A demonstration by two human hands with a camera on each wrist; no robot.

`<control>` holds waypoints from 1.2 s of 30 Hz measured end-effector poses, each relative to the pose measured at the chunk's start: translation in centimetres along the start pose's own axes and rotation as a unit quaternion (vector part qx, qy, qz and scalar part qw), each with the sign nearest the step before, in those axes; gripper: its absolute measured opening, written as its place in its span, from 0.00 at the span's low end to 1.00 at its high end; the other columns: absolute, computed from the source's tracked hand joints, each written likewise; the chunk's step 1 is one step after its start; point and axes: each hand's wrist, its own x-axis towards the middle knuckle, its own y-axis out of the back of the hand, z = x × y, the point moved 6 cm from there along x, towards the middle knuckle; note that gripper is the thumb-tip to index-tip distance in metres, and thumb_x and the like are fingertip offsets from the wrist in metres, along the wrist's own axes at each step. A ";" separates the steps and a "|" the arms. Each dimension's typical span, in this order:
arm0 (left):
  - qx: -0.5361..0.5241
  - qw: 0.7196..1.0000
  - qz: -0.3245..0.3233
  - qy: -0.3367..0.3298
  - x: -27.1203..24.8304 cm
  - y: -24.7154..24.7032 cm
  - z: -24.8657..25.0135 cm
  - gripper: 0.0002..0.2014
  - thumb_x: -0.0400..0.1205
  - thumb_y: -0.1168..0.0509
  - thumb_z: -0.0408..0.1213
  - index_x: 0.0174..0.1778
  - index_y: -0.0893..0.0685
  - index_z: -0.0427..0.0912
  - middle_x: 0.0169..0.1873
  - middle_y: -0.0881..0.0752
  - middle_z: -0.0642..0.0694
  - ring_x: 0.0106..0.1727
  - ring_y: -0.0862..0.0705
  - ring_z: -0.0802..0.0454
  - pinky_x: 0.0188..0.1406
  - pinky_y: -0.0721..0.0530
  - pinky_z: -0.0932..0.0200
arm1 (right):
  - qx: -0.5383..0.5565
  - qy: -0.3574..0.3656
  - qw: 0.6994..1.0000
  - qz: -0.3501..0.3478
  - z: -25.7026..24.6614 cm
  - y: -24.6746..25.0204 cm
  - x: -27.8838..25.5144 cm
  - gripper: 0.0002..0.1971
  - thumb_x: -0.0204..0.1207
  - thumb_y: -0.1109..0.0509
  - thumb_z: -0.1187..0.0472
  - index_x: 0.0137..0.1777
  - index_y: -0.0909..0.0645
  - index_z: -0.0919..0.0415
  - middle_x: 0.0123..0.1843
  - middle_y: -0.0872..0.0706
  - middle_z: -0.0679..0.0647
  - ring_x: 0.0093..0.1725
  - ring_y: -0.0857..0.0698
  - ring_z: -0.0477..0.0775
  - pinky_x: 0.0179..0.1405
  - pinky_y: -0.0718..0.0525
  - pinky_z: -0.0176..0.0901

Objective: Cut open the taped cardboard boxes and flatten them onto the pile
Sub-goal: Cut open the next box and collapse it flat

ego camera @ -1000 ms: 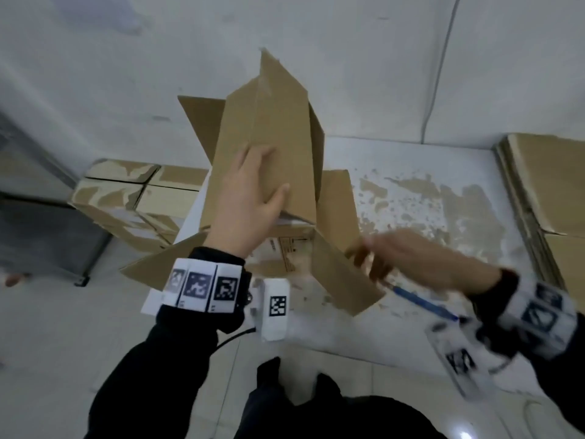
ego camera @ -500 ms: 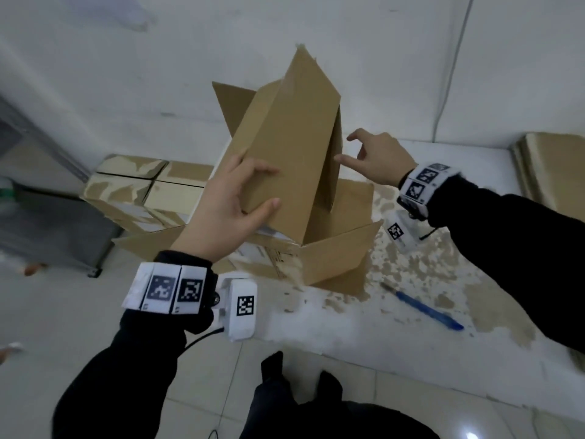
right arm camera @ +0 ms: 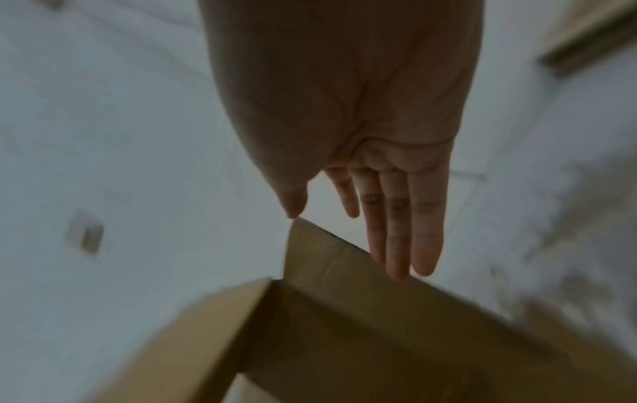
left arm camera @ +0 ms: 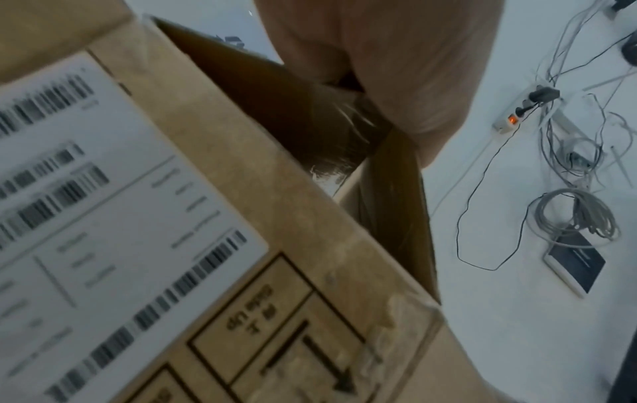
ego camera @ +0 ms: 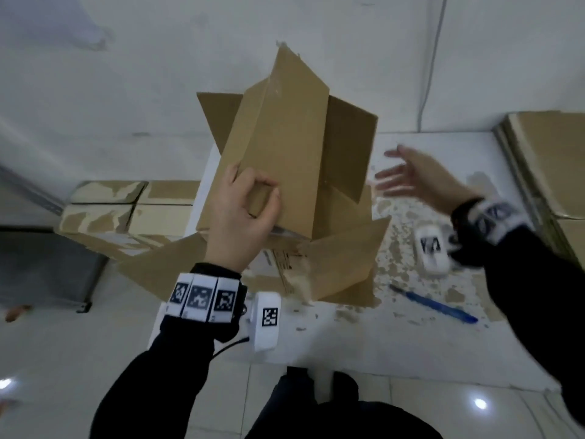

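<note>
Right now, from your head camera, your left hand (ego camera: 242,213) grips the opened cardboard box (ego camera: 285,160), fingers curled round the lower edge of its near panel, holding it tilted up over the white table (ego camera: 411,343). Its flaps splay outward, one hanging toward you at the table's front edge. Your right hand (ego camera: 418,179) is spread open just to the right of the box, fingers straight, holding nothing and not touching the cardboard as far as this view shows; it is blurred. A blue pen-like tool (ego camera: 433,304) lies on the table near the box's lower right flap; you cannot tell from here whether it is a cutter. A pile of flattened cardboard (ego camera: 544,166) sits at the table's far right, well apart from the box. More taped boxes (ego camera: 126,207) stand to the left, beside the table.

From your left wrist, your fingers (left arm camera: 396,68) wrap over a flap edge with glossy tape on it. A white shipping label (left arm camera: 103,204) with barcodes covers the box side facing the camera. Cables and a power strip (left arm camera: 517,117) lie on the floor beyond.

From your right wrist, your fingers (right arm camera: 400,218) are straight and together, with the fingertips at the top edge of a raised flap (right arm camera: 327,261); contact is unclear in the blur.
</note>
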 end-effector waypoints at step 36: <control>0.162 0.858 -0.487 0.007 -12.5 -14.8 -21.8 0.36 0.79 0.68 0.68 0.83 0.61 0.59 0.82 0.69 0.47 0.82 0.71 0.51 0.81 0.66 0.47 | -0.528 -0.110 0.829 0.146 19.9 -11.4 -3.8 0.30 0.82 0.62 0.38 0.81 0.67 0.38 0.84 0.66 0.47 0.83 0.66 0.54 0.80 0.64 0.57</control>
